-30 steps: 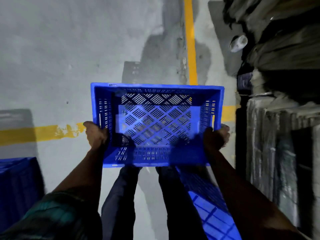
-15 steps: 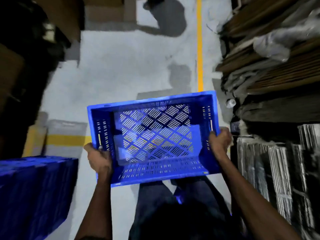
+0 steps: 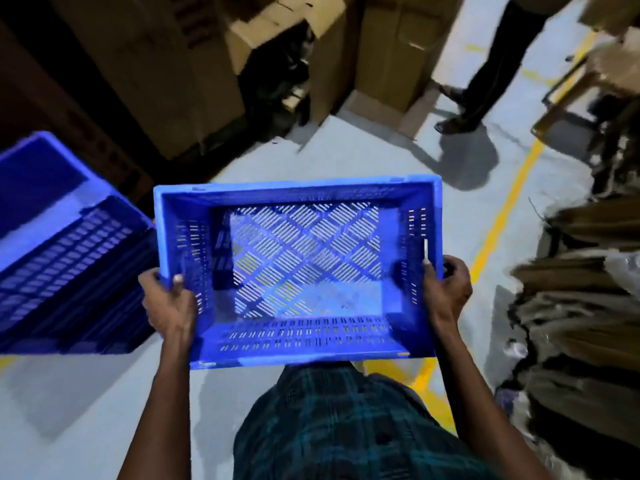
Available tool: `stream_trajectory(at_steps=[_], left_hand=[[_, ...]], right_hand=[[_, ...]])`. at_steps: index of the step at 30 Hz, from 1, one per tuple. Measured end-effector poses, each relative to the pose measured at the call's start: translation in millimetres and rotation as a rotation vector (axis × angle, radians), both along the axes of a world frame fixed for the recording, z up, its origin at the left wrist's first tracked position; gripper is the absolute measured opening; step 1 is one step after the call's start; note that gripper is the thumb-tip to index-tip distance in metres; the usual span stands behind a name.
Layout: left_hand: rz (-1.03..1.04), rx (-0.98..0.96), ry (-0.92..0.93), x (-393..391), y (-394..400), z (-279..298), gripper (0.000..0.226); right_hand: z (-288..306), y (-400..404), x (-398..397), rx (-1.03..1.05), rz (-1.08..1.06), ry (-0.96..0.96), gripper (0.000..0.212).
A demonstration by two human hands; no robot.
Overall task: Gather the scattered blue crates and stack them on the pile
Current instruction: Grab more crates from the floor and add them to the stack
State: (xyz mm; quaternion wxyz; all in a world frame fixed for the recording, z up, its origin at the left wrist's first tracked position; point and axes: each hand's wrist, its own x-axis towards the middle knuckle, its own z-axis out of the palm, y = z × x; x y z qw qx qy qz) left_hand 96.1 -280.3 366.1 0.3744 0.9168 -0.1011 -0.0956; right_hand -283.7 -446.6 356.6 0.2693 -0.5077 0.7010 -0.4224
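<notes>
The pile of blue crates point(image 3: 65, 244) runs off the left edge, blurred. Left hand point(image 3: 169, 303) and right hand point(image 3: 446, 292) grip the blue crate point(image 3: 298, 271) held above the floor (cardboard boxes point(image 3: 194, 64) now ahead, pile nearer).

A grey concrete floor point(image 3: 263, 161) is seen across the frame, marked with a yellow painted line point(image 3: 502, 216) running from the upper right down toward the lower centre. At the left edge, a pile of blue crates point(image 3: 65, 251) is set on the floor. Across the top, brown cardboard boxes point(image 3: 194, 60) are stood on it, with dark gaps between them. At the upper right, a standing person's legs point(image 3: 485, 74) and feet are planted on the floor. Along the right edge, flattened cardboard bundles point(image 3: 581, 306) are heaped.
</notes>
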Motion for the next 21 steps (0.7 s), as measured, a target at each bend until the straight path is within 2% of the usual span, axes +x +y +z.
stream_trajectory(at_steps=[6,14,21], left_hand=[[0.193,-0.126,-0.071,-20,55,30,0.027],[0.369,-0.28,-0.182,-35,100,51,0.024],[0.568,-0.416,-0.225,-40,132,47,0.022]], right_hand=[[20,-12,20,-0.167,0.143,-0.011,0.021],[19,-15,45,-0.119,0.289,-0.133,0.016],[35,-36,108,-0.171,0.434,-0.134,0.022]])
